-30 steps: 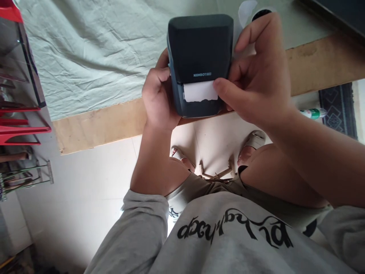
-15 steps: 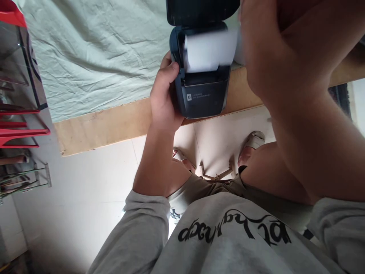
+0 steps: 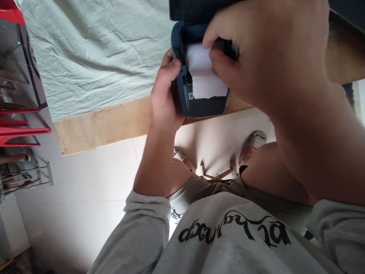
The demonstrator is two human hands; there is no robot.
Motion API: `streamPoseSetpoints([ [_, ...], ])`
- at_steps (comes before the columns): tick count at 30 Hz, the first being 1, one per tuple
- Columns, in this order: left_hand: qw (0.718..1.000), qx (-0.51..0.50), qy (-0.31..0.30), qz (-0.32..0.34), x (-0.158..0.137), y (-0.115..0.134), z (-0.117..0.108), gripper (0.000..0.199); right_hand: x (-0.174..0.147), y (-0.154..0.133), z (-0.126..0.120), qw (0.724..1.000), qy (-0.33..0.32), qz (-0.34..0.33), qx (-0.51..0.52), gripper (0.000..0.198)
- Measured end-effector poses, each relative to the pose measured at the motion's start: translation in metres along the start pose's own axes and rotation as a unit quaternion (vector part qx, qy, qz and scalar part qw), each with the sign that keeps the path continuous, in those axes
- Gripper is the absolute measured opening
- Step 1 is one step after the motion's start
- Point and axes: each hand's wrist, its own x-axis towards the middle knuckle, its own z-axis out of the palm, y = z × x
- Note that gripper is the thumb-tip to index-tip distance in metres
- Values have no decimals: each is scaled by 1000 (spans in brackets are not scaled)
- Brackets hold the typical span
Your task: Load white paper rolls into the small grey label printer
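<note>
Both hands work the open label printer point(image 3: 199, 102): left hand point(image 3: 164, 97) grips its 9 o'clock side, right hand point(image 3: 256, 53) pinches the paper roll point(image 3: 203, 76), which could tear if tugged.

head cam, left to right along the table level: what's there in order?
Red rack → pale green cloth → left hand gripping the side of the dark label printer → white paper strip → right hand pressing on the paper.

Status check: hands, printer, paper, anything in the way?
Left hand grips label printer side. Right hand fingers on paper roll in open bay. Lid up; nothing blocking.
</note>
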Motion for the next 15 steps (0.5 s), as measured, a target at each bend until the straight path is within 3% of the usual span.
streamPoseSetpoints([
  [6, 1000, -1, -7, -13, -1, 2, 2, 17, 1, 3, -3, 999, -39, -8, -30, 41],
  [13, 1000, 16, 0, 7, -2, 1, 3, 17, 0, 8, -6, 994, -8, -112, -1, 43],
  [15, 1000, 17, 10, 16, -2, 0, 3, 17, 1, 13, -6, 996, 7, -78, 50, 47],
])
